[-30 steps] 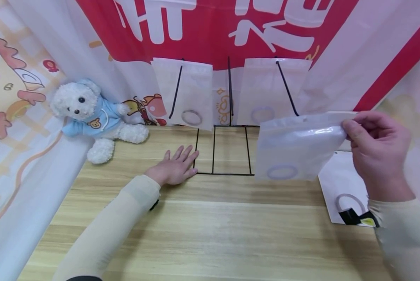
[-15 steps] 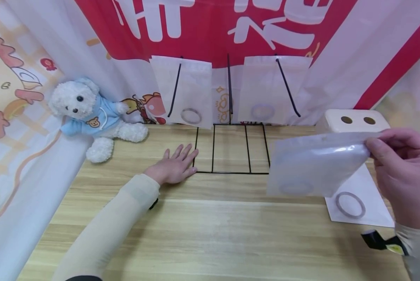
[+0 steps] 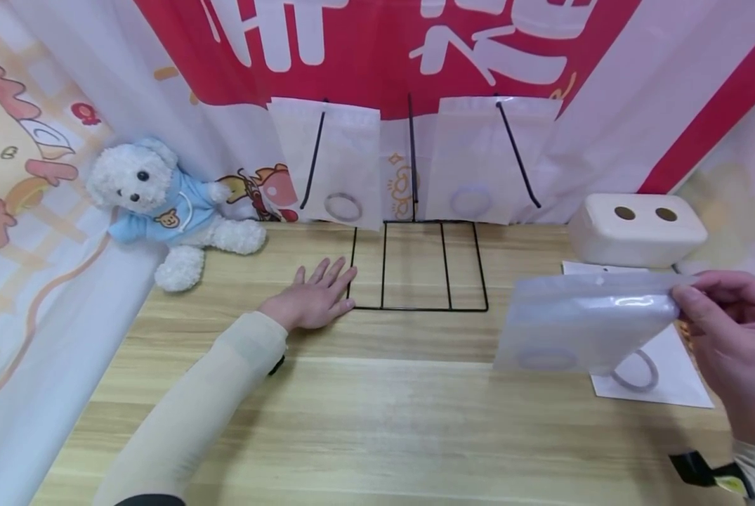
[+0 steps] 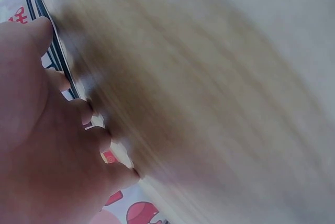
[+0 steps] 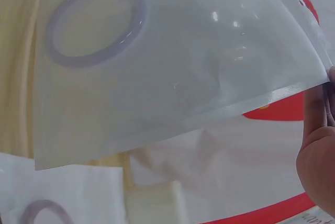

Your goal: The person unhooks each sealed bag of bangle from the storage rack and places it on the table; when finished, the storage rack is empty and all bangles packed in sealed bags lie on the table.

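My right hand [image 3: 734, 344] pinches the top right corner of a translucent zip bag [image 3: 586, 316] with a pale lilac bangle [image 5: 97, 22] in it. The bag hangs above the table's right side, partly in front of a second bag [image 3: 674, 372] lying there with a greyish bangle [image 3: 639, 372]. My left hand [image 3: 307, 301] lies flat with fingers spread, fingertips at the left edge of the black wire rack's base [image 3: 434, 309]. On the rack's outer prongs hang a left bag [image 3: 329, 158] and a right bag [image 3: 472, 154], each with a bangle.
Behind the held bag stands a cream box [image 3: 636, 232] with two round holes. A white plush dog [image 3: 168, 211] in a blue hoodie sits at the back left. Printed cloth [image 3: 364, 63] hangs behind the rack, whose middle prong [image 3: 413, 154] carries no bag.
My right hand has moved right and toward me, carrying the bag away from the rack. The cream box and more of the lying bag have come into view. My left hand stays put.
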A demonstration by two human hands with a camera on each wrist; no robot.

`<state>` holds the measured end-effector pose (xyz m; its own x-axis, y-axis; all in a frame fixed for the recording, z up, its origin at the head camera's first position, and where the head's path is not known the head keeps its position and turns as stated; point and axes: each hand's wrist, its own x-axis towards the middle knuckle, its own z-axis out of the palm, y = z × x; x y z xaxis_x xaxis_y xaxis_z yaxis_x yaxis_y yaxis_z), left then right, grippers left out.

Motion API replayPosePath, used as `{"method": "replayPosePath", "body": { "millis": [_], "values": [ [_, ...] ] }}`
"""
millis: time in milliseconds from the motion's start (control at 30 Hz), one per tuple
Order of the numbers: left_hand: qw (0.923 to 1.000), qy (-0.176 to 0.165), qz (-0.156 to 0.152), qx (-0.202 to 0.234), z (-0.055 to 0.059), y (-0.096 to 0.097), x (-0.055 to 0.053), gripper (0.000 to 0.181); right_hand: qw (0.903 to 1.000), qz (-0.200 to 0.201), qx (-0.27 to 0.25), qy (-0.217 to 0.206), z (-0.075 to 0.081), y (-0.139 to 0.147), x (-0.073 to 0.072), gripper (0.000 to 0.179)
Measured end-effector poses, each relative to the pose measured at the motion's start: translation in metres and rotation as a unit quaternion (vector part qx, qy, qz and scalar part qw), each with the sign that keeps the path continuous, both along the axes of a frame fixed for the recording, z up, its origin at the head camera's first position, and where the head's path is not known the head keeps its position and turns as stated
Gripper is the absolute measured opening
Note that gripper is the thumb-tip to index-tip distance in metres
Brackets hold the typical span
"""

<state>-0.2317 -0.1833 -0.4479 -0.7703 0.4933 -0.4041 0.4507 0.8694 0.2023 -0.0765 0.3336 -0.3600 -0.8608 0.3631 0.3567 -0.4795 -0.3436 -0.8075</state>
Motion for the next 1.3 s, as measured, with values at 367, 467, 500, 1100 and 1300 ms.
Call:
{"method": "replayPosePath", "body": {
  "millis": [367,467,500,1100,1300],
  "values": [
    [1.0,0.003,0.0,0.001,0.0,0.0,0.0,0.073,0.9884,-0.034,0.055,-0.137,-0.014,0.02,-0.016,0.017],
    [1.0,0.005,-0.001,0.001,-0.001,0.0,0.0,0.073,0.9913,-0.009,0.028,-0.128,-0.019,0.024,-0.027,0.017],
    [1.0,0.006,-0.002,-0.001,-0.001,0.0,0.0,0.073,0.9896,-0.008,0.03,-0.141,-0.019,0.025,-0.031,0.018],
    [1.0,-0.001,-0.001,-0.004,-0.001,0.0,0.0,0.074,0.8666,0.005,0.323,-0.38,-0.048,0.045,-0.082,0.038],
    [1.0,0.002,-0.001,-0.004,-0.002,-0.001,-0.001,0.074,0.8535,0.015,0.349,-0.386,-0.054,0.041,-0.094,0.043]
  ]
}}
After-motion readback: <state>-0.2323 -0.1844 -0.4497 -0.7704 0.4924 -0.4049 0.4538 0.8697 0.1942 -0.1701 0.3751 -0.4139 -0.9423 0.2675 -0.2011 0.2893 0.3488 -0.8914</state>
